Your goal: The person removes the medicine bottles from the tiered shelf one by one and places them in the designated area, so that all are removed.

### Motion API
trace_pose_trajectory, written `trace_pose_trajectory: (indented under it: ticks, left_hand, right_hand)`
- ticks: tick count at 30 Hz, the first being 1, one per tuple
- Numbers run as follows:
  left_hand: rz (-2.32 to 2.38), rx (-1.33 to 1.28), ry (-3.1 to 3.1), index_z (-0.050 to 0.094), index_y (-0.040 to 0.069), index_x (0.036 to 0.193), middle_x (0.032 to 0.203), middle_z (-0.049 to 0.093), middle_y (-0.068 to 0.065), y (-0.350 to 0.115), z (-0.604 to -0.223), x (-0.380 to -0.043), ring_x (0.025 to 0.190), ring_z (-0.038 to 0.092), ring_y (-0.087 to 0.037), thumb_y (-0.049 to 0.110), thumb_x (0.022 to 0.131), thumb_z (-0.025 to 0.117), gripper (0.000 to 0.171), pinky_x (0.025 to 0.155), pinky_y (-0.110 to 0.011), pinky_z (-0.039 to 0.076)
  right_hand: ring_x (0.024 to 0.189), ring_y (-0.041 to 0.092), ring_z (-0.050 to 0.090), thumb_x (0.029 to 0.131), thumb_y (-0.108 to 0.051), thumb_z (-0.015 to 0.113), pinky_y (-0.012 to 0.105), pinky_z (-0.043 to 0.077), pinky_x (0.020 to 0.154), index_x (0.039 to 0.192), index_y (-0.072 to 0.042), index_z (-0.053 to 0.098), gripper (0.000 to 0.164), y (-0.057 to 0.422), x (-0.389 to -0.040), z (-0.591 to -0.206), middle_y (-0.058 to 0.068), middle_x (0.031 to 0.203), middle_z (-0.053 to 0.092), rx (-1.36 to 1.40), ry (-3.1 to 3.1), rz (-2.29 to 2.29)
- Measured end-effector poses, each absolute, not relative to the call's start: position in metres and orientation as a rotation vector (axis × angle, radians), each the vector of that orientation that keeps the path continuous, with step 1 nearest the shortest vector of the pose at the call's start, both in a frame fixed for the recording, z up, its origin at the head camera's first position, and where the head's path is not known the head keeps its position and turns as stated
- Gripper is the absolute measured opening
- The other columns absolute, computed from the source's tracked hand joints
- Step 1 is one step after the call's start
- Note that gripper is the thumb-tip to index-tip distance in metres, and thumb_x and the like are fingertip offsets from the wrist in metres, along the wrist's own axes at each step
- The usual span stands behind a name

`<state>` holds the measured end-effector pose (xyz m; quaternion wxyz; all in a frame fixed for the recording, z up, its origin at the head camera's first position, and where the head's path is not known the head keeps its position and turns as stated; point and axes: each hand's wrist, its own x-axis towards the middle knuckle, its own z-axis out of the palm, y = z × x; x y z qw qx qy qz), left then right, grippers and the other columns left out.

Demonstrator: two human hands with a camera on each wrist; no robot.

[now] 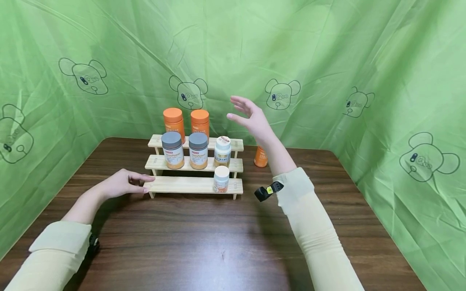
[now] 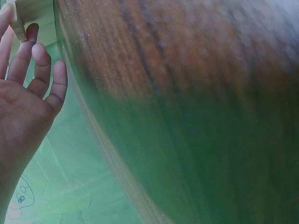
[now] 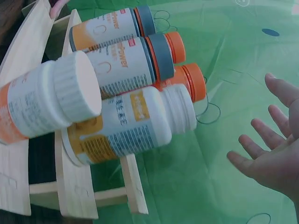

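Note:
A three-step wooden display rack [image 1: 182,184] stands on the table. My left hand [image 1: 121,184] pinches the left end of its lowest step between thumb and fingers; the left wrist view shows the fingers at the board's end [image 2: 18,21]. My right hand [image 1: 251,117], fingers spread and holding nothing, is raised right of the top step. Two orange bottles [image 1: 173,121] occupy the top step. On the middle step are two grey-lidded jars [image 1: 172,150] and a white-capped bottle [image 1: 222,151]. A small white bottle [image 1: 221,179] is at the lowest step's right end.
Another orange bottle [image 1: 260,157] stands on the table right of the rack, partly hidden by my right forearm. Green cloth [image 1: 233,48] with printed bear heads hangs behind and at both sides of the dark wooden table [image 1: 204,238].

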<state>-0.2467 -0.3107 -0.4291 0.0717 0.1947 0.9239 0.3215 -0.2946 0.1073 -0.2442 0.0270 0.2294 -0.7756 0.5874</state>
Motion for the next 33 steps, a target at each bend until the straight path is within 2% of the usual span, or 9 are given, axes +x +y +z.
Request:
trace_pose_trajectory:
  ticks: [5,10,19,26,33]
  left_hand:
    - [0.962,0.577,2.779,0.068,0.028,0.118,0.118,0.066,0.001,-0.31,-0.427,-0.246,0.115,0.053,-0.018,0.042,0.078,0.075,0.044,0.089,-0.018,0.039]
    - [0.961,0.579,2.779,0.068,0.028,0.118,0.119,0.066,0.002,-0.312,-0.427,-0.246,0.115,0.053,-0.018,0.042,0.078,0.075,0.044,0.089,-0.018,0.039]
    - [0.977,0.588,2.773,0.068,0.027,0.118,0.118,0.066,0.003,-0.312,-0.43,-0.246,0.113,0.054,-0.011,0.041,0.078,0.075,0.043,0.089,-0.016,0.038]
    - [0.976,0.595,2.77,0.068,0.026,0.119,0.118,0.066,0.002,-0.311,-0.43,-0.247,0.113,0.054,-0.01,0.04,0.079,0.075,0.043,0.089,-0.016,0.038]
    - [0.986,0.579,2.766,0.068,0.026,0.118,0.118,0.066,0.002,-0.31,-0.43,-0.246,0.111,0.053,-0.004,0.04,0.078,0.075,0.043,0.089,-0.017,0.039]
  right_hand:
    - [0.131,0.012,0.041,0.082,-0.022,0.074,0.039,0.034,0.107,0.139,-0.023,0.046,0.063,0.093,-0.307,-0.252,-0.008,0.142,0.047,0.726,-2.392,1.826]
    - [0.133,0.021,0.038,0.084,-0.014,0.072,0.037,0.038,0.103,0.14,-0.015,0.045,0.063,0.075,-0.3,-0.247,-0.001,0.144,0.046,0.748,-2.409,1.855]
    - [0.129,0.016,0.044,0.083,-0.02,0.073,0.037,0.04,0.102,0.139,-0.023,0.047,0.062,0.059,-0.33,-0.275,-0.002,0.143,0.047,0.756,-2.45,1.899]
    - [0.122,0.017,0.051,0.084,-0.019,0.073,0.035,0.043,0.098,0.137,-0.02,0.049,0.058,0.05,-0.338,-0.283,0.003,0.141,0.048,0.792,-2.481,1.909]
    - [0.114,0.013,0.055,0.084,-0.021,0.072,0.03,0.045,0.094,0.133,-0.017,0.053,0.053,0.043,-0.35,-0.288,-0.001,0.133,0.055,0.804,-2.542,1.867]
